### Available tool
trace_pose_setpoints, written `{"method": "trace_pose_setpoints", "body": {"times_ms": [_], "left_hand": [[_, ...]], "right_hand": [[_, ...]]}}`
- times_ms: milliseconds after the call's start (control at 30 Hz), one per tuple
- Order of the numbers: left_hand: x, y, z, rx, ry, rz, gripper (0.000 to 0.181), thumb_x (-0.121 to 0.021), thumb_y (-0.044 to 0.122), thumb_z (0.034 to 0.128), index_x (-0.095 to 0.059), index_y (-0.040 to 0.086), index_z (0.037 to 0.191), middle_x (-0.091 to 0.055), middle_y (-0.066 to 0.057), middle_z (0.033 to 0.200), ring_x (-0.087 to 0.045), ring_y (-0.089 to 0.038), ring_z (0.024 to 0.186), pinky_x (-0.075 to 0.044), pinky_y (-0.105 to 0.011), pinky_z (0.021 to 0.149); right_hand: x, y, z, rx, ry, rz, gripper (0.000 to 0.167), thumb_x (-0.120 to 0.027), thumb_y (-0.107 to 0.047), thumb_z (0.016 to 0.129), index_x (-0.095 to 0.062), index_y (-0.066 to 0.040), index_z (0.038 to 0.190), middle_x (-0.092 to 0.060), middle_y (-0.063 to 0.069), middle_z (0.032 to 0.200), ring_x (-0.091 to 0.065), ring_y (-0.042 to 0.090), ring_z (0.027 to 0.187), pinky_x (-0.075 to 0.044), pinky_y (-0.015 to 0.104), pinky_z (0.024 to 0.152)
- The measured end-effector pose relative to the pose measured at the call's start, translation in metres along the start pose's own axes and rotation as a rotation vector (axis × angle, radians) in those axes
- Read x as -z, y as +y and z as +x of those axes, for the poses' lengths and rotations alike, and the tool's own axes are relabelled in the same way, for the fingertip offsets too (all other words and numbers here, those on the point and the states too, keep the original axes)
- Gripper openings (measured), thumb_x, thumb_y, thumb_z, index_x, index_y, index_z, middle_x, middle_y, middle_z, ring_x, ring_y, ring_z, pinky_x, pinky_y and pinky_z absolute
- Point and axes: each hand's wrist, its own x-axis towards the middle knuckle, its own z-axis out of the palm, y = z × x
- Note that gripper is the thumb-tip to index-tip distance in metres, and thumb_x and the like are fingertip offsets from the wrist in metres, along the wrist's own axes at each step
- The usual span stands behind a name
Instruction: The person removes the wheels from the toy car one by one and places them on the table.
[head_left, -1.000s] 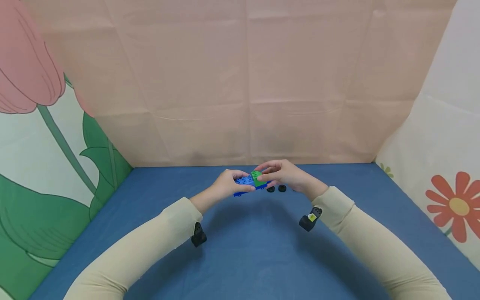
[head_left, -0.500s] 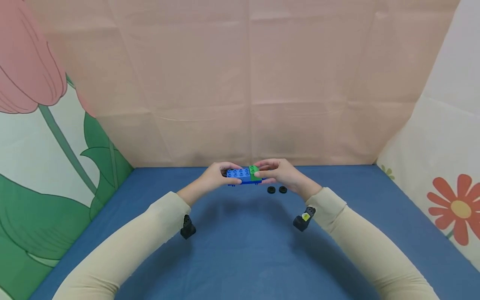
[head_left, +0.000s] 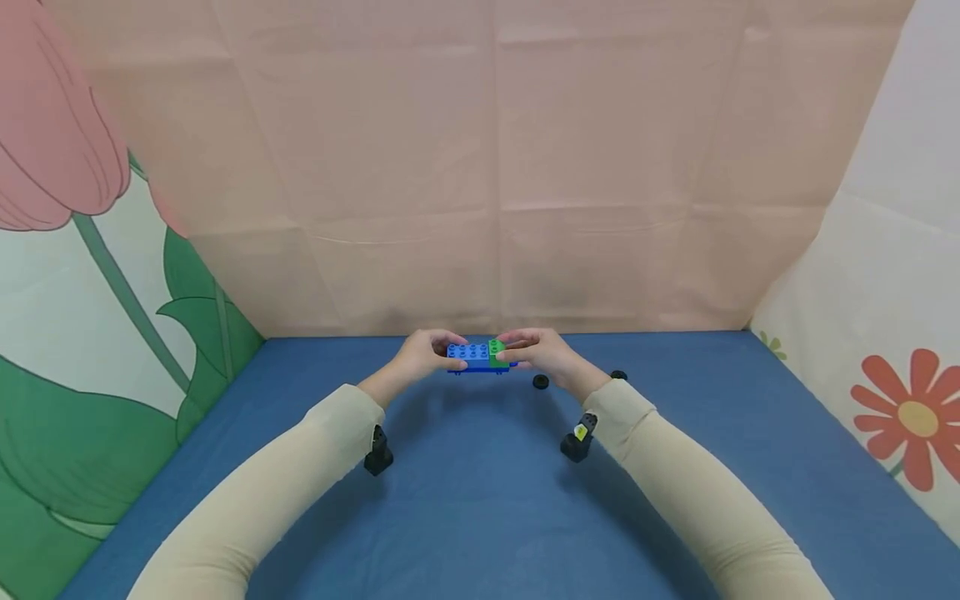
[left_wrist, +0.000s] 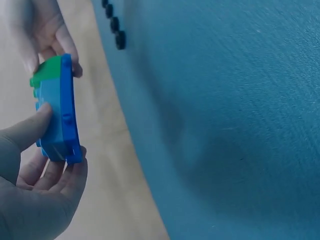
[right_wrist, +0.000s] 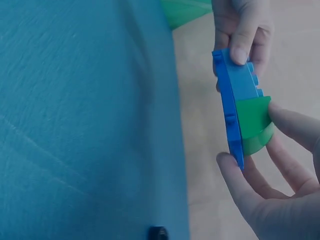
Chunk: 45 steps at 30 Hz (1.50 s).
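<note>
Both hands hold one toy-brick assembly in the air over the table's far part. It is a light blue studded brick [head_left: 468, 355] and a green curved brick [right_wrist: 254, 117], side by side on a darker blue wheel base [left_wrist: 69, 117] with small pegs along its side. My left hand [head_left: 418, 356] grips the assembly's left end, thumb on the near side of the blue brick, fingers behind and under. At the other end my right hand [head_left: 550, 356] pinches the green brick and the tip of the base. Part of the far side is hidden by the fingers.
Several small black wheels [left_wrist: 120, 40] stand in a row on the blue table [head_left: 480, 500]; in the head view the right hand and wrist hide some of them. A beige cloth [head_left: 480, 167] hangs behind the table's far edge, with printed panels at both sides.
The assembly has gone from slanted to level and shifted left. Both hands have kept their hold on it. The right hand has moved left, uncovering a wheel beyond its wrist.
</note>
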Motion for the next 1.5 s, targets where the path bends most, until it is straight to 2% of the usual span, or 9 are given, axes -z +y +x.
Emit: {"method": "trace_pose_setpoints", "body": {"times_ms": [200,500,800,1067,1267,1400,1500], "left_hand": [[-0.01,-0.012,0.007,0.066,0.023,0.05,0.04,-0.077,0.02,0.0836,-0.066,0.012,0.122,-0.064,-0.012,0.12,-0.056,-0.027,0.105,-0.05,-0.041,0.094],[-0.019,-0.026,0.008,0.093,0.009,0.072,0.038,-0.077,0.017,0.0837,-0.067,0.012,0.12,-0.062,-0.012,0.124,-0.055,-0.028,0.112,-0.044,-0.046,0.101],[-0.029,-0.039,0.012,0.097,0.009,0.067,0.034,-0.077,0.014,0.0832,-0.068,0.01,0.116,-0.064,-0.012,0.116,-0.057,-0.025,0.105,-0.047,-0.043,0.094],[-0.035,-0.042,0.012,0.128,0.001,0.071,0.034,-0.077,0.013,0.0837,-0.067,0.01,0.116,-0.064,-0.011,0.116,-0.058,-0.025,0.103,-0.048,-0.042,0.093],[-0.034,-0.045,0.009,0.104,-0.012,0.066,0.04,-0.076,0.011,0.0843,-0.063,0.007,0.122,-0.062,-0.013,0.125,-0.057,-0.028,0.113,-0.046,-0.044,0.099],[-0.027,-0.044,0.006,0.056,-0.022,0.05,0.052,-0.075,0.011,0.0848,-0.055,0.006,0.133,-0.057,-0.014,0.135,-0.053,-0.03,0.125,-0.042,-0.045,0.105],[-0.019,-0.037,0.003,-0.006,-0.012,0.057,0.06,-0.072,0.015,0.0878,-0.047,0.006,0.141,-0.052,-0.014,0.141,-0.047,-0.032,0.132,-0.039,-0.046,0.108]], "right_hand": [[-0.006,0.015,0.011,-0.018,0.018,-0.025,0.038,-0.073,-0.017,0.087,-0.066,-0.01,0.124,-0.063,0.014,0.128,-0.061,0.026,0.114,-0.04,0.05,0.107],[-0.014,0.029,0.02,-0.07,0.059,-0.096,0.037,-0.077,-0.018,0.084,-0.069,-0.013,0.119,-0.065,0.012,0.125,-0.06,0.024,0.114,-0.048,0.041,0.099],[-0.017,0.04,0.022,-0.073,0.074,-0.161,0.034,-0.078,-0.018,0.083,-0.07,-0.014,0.116,-0.068,0.008,0.119,-0.062,0.021,0.108,-0.05,0.038,0.094],[-0.017,0.042,0.021,-0.076,0.073,-0.188,0.036,-0.078,-0.019,0.083,-0.07,-0.015,0.117,-0.067,0.01,0.121,-0.062,0.023,0.111,-0.049,0.039,0.096],[-0.011,0.041,0.016,-0.069,0.05,-0.167,0.042,-0.075,-0.019,0.085,-0.065,-0.012,0.126,-0.065,0.01,0.126,-0.06,0.024,0.117,-0.048,0.04,0.1],[0.0,0.033,0.009,-0.027,0.059,-0.174,0.043,-0.071,-0.02,0.089,-0.061,-0.01,0.13,-0.063,0.01,0.129,-0.058,0.026,0.119,-0.045,0.044,0.103],[0.011,0.023,0.0,0.022,0.076,-0.208,0.04,-0.066,-0.023,0.093,-0.06,-0.012,0.131,-0.061,0.009,0.131,-0.056,0.026,0.121,-0.043,0.046,0.104]]}}
